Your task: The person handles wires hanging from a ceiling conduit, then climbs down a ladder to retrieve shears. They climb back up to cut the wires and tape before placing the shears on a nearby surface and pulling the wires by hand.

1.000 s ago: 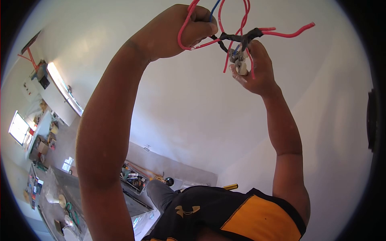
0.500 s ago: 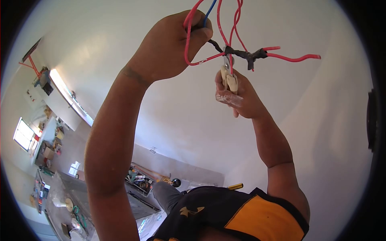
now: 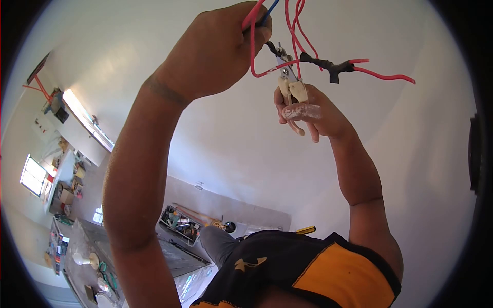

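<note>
At the top, my left hand (image 3: 218, 54) is closed around red and blue wires (image 3: 269, 13), with a short black-taped end (image 3: 272, 47) poking out below its fingers. My right hand (image 3: 321, 110), dusted with white powder, grips pliers (image 3: 285, 72) with cream handles. Their metal jaws point up at that black end. Just right of the jaws hangs a black-taped wire joint (image 3: 328, 68), from which red wire ends (image 3: 387, 76) stick out. A looped red wire (image 3: 253, 56) runs from my left hand to this joint, passing in front of the pliers.
A pale wall (image 3: 411, 118) fills the background. Far below lie a crate of tools (image 3: 179, 224) and a cluttered table (image 3: 84, 241) with a light bulb (image 3: 82, 258). A yellow-handled tool (image 3: 306, 230) shows beside my torso.
The black-taped length ran unbroken from my left hand to the joint before; now a gap shows at the plier jaws. The joint has shifted slightly right, and the plier handles are spread wider.
</note>
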Demonstrator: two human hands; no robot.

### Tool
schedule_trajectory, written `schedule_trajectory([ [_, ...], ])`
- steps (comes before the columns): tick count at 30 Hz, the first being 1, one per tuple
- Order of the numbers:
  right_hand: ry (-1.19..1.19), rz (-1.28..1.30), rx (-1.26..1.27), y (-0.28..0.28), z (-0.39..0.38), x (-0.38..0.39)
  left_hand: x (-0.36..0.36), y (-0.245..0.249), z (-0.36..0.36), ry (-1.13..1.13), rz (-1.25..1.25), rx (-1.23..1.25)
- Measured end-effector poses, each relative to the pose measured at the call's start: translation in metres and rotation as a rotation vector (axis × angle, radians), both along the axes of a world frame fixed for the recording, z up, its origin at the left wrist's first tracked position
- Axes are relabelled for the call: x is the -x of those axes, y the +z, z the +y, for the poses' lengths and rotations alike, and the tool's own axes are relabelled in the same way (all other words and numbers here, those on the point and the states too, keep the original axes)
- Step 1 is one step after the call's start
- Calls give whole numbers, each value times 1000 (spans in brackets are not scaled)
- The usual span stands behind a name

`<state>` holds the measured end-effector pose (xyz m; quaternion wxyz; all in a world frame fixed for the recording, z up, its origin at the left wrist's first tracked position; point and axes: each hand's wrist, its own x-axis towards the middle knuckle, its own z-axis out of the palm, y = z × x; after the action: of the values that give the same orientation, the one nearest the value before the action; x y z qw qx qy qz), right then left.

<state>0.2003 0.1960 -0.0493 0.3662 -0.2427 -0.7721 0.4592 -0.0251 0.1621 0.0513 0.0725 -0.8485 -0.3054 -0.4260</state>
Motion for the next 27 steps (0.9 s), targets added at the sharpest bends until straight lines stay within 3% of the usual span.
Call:
schedule_trajectory([
  [3, -60, -82, 123, 8, -9, -3, 5, 4, 3, -16, 39, 7],
  [10, -11, 49, 5, 7, -9, 5, 12, 11, 4, 28, 81, 14],
  [12, 37, 1, 52, 6, -6, 2, 13, 15, 3, -37, -35, 222],
  [16, 5, -17, 68, 3, -6, 3, 14, 16, -3, -66, -46, 154],
  [18, -247, -106, -137, 5, -10, 12, 15, 16, 9, -115, -183, 367],
  [19, -248, -105, -138, 4, -7, 15, 16, 16, 13, -116, -183, 365],
  [21, -496, 59, -748, 1, 7, 20, 16, 19, 14, -198, -328, 736],
  [22, -556, 18, -1012, 3, 20, 17, 15, 18, 13, -198, -327, 734],
  [23, -555, 19, -1013, 5, 30, 15, 14, 16, 9, -181, -329, 720],
  [25, -573, 96, -1274, 9, 45, 14, 12, 21, 4, -156, -336, 702],
  [27, -622, 84, -1401, 22, 43, 12, 8, 37, -2, 9, -165, 726],
])
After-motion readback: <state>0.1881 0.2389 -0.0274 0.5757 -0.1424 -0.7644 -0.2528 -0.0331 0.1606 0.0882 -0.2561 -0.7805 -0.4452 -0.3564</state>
